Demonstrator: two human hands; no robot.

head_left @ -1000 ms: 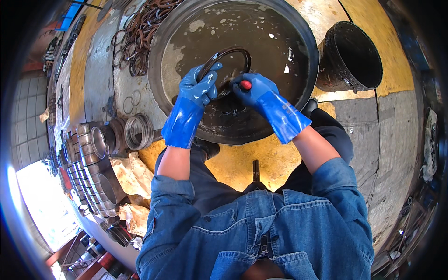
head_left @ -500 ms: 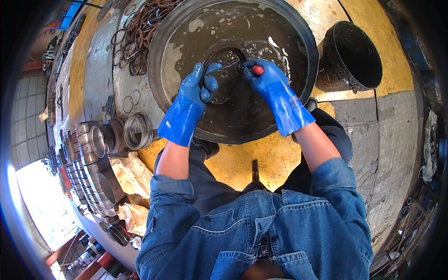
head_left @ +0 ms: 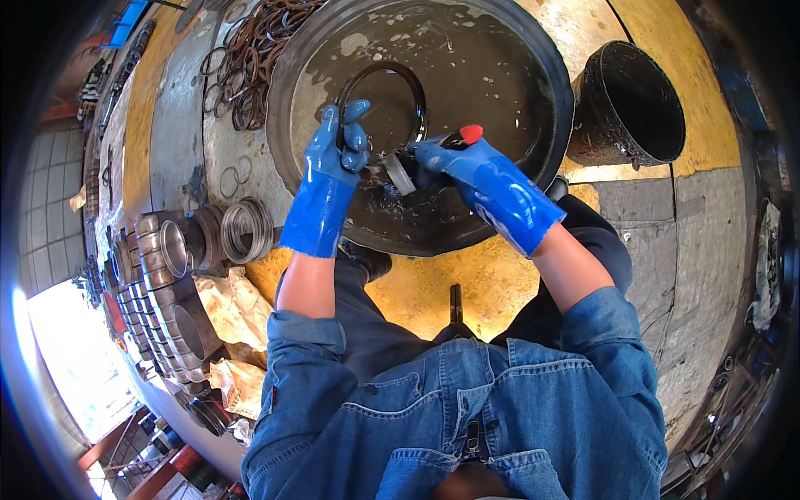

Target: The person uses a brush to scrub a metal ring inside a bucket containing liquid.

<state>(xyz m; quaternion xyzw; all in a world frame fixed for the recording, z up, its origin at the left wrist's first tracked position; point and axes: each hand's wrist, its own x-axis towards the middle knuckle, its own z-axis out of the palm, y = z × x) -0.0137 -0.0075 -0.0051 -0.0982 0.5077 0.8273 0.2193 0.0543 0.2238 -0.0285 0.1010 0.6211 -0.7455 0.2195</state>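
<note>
Best kept steady over the round dark basin [head_left: 280,133], the glossy dark ring [head_left: 421,102] is held by the left hand [head_left: 333,148], the red-ended brush [head_left: 464,136] by the right hand [head_left: 468,167].

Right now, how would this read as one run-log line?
left hand: holds dark ring | right hand: holds brush | basin: murky liquid | bucket: right of basin | ring pile: left of basin
</note>
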